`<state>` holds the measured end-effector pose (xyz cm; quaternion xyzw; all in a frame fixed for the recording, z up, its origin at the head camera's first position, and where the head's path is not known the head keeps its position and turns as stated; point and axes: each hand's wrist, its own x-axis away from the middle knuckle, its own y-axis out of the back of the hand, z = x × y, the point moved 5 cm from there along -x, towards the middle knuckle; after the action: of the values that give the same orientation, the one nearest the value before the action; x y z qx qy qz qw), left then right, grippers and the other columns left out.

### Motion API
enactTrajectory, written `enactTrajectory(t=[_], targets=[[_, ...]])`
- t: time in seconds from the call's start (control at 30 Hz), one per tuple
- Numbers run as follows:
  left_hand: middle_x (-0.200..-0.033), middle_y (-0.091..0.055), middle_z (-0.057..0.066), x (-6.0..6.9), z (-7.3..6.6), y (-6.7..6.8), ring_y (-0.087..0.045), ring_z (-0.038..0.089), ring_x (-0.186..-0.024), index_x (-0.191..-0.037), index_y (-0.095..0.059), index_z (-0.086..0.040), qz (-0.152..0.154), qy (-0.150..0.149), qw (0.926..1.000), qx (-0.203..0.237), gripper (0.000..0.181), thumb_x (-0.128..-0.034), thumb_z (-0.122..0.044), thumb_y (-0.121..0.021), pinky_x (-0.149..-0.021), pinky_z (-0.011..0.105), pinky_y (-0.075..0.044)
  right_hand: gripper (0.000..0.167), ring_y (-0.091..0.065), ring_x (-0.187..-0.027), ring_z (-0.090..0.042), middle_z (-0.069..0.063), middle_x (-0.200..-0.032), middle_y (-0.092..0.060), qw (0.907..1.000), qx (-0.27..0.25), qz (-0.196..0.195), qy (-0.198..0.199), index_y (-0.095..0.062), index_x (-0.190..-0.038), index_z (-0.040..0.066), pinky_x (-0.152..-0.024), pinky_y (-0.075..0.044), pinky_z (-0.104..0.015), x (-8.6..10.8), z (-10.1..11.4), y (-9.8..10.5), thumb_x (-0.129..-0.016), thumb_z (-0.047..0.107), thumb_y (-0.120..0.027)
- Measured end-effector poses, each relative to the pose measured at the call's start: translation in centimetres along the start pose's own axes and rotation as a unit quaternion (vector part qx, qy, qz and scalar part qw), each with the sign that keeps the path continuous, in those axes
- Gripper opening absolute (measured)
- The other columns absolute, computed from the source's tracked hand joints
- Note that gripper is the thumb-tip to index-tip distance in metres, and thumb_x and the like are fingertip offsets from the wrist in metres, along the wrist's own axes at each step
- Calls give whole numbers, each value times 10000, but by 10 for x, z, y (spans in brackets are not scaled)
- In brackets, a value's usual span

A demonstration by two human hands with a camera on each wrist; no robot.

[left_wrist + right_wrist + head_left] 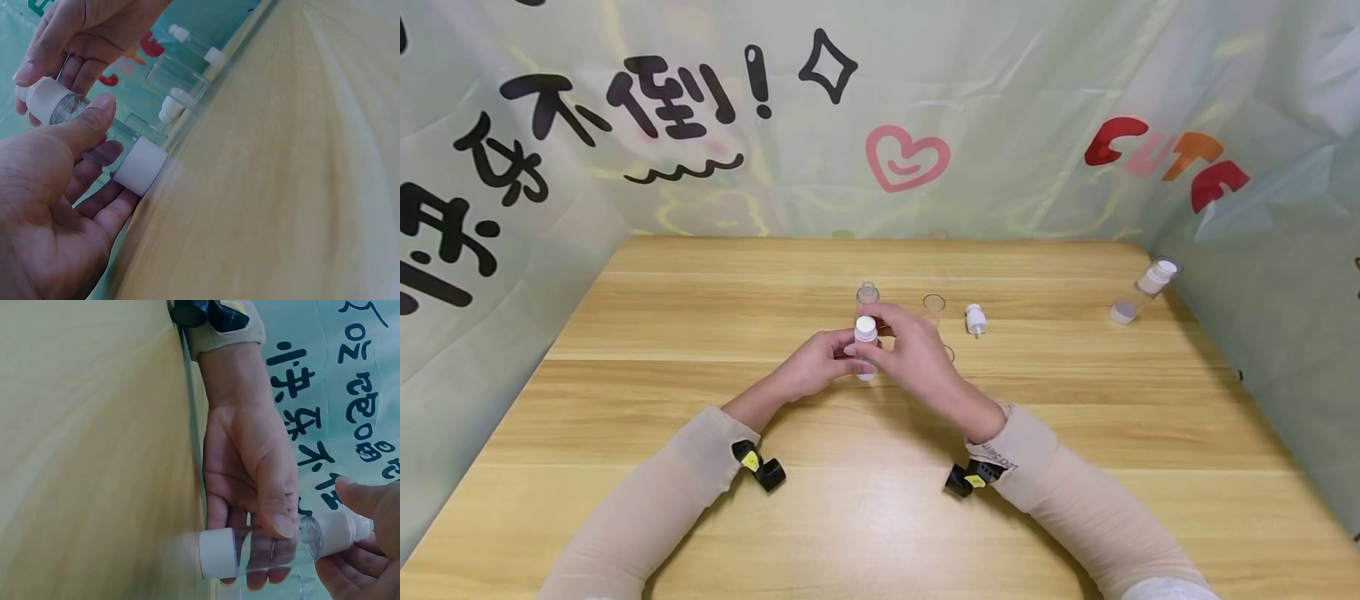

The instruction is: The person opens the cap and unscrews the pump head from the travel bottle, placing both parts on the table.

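Note:
A clear pump bottle (128,147) with a white base stands upright on the table, its white pump top (337,534) at the neck. My left hand (812,364) grips the clear body, thumb on the near side and fingers behind. With thumb and fingers my right hand (917,354) holds the white pump top. In the left wrist view the right hand's thumb lies along the top of it. Just behind the hands in the head view is a second clear bottle (867,293), partly hidden by the right hand.
To the right of the hands stands a clear cylindrical cap (934,303), with another clear rim (951,354) partly behind the right hand. A loose white pump top (976,319) is farther right. Near the table's right edge stands a pump bottle (1142,292) with a clear cap.

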<state>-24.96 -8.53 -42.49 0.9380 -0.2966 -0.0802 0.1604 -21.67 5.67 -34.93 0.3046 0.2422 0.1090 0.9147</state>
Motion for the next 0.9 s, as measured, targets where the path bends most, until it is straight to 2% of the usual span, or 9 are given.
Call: enactTrajectory(t=[0.13,0.27,0.43,0.63,0.9], targets=[[-1268,-641,80,0,0,0,-642,189,-1080,-1293,-625,-67,-8,-32,10000,1,417,-899,-151,-732,-883,302,-547,477,-665,-998,-202,-45,-1105,-681,9999,108,-50,-33,-627,-1247,37,-857,-564,-348,0,1,-1,-828,183,-803],[-1233,-659,75,0,-2,0,-642,194,-1081,-1255,-645,-68,7,-49,10000,56,383,-894,-153,-738,-892,309,-543,466,-672,-992,-204,-64,-1101,-688,10000,75,-48,-5,-628,-1247,25,-855,-563,-318,-1,0,-1,-829,137,-799],[-1184,-679,66,0,-2,-1,-647,188,-1058,-1229,-650,-65,51,-81,9999,139,351,-899,-152,-732,-891,316,-544,433,-678,-992,-208,-83,-1109,-691,9996,-232,107,72,-637,-1233,21,-854,-564,-316,-3,-5,0,-838,114,-787],[-1140,-695,34,1,-1,-1,-655,171,-1032,-1208,-657,-74,61,-51,9999,123,328,-903,-171,-729,-896,309,-540,378,-659,-971,-157,-33,-1061,-692,9967,-733,358,9,-660,-1192,21,-881,-549,-298,-6,-13,1,-847,118,-781],[-1165,-681,88,-1,0,-1,-648,196,-1056,-1260,-626,-55,106,25,9997,220,373,-914,-159,-717,-890,313,-546,343,-656,-963,-172,-47,-1083,-691,9898,-1191,783,-4,-671,-1173,4,-906,-542,-412,-11,-22,3,-863,116,-765]])
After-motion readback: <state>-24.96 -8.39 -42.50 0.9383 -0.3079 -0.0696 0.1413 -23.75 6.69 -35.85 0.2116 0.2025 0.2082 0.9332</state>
